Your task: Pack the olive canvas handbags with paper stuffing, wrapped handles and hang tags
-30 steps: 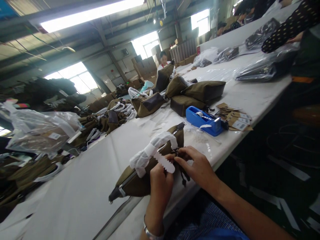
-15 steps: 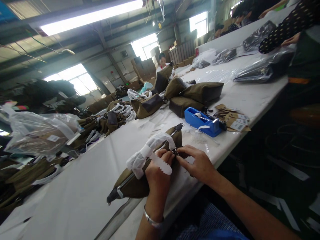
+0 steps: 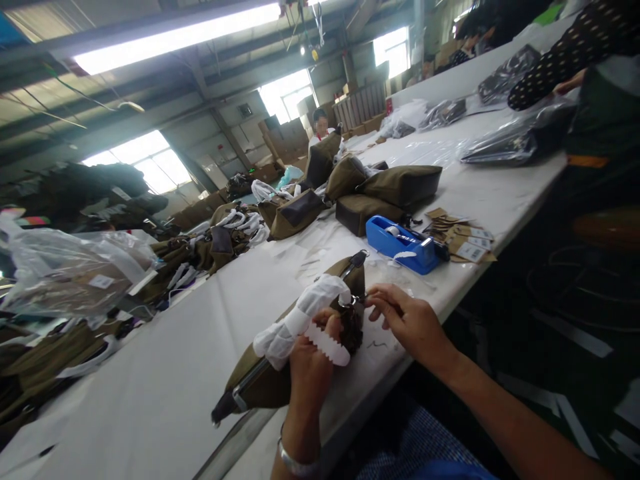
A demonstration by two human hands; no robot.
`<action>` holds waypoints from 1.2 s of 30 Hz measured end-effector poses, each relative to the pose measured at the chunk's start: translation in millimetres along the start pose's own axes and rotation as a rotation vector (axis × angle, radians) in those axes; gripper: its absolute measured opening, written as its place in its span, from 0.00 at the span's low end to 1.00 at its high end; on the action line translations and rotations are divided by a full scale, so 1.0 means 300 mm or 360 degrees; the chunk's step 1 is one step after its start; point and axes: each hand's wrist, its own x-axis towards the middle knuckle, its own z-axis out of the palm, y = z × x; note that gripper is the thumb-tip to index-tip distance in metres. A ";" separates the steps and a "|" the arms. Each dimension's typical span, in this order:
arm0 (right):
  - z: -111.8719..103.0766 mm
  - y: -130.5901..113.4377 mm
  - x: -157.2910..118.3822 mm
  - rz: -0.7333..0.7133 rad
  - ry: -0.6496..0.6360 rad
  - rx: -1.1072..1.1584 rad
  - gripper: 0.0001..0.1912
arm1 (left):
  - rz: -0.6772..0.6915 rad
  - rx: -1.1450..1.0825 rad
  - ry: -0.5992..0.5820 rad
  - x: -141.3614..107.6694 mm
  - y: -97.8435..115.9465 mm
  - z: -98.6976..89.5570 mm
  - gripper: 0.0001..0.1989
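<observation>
An olive bag (image 3: 270, 381) with a zip and dark end tabs lies on the white table (image 3: 165, 353). White wrapping (image 3: 320, 293) covers its handle, and a white notched strip (image 3: 327, 345) hangs over my left hand. My left hand (image 3: 315, 357) is at the bag's near side with bent fingers; what they hold is hidden by the strip and the bag. A metal ring clasp (image 3: 350, 302) sits at the handle's right end, above dark dangling pieces. Just right of the clasp, my right hand (image 3: 405, 320) has thumb and forefinger pinched together on something too small to name.
Beyond the bag stand a blue tape dispenser (image 3: 403, 245) and brown cardboard tags (image 3: 467, 240). More olive bags (image 3: 400, 185) are piled behind. Plastic-wrapped goods (image 3: 515, 140) lie at the right, near another person's dotted sleeve (image 3: 545, 70). A clear plastic bag (image 3: 75, 267) is at left.
My right hand has moved slightly right, away from the clasp and my left hand. My left hand has shifted a little down and left, and the clasp and dark dangling pieces now show.
</observation>
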 end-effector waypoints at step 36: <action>-0.010 0.006 -0.046 0.0487 0.0295 0.1466 0.12 | 0.0442 -0.0005 -0.0500 0.090 0.023 0.003 0.06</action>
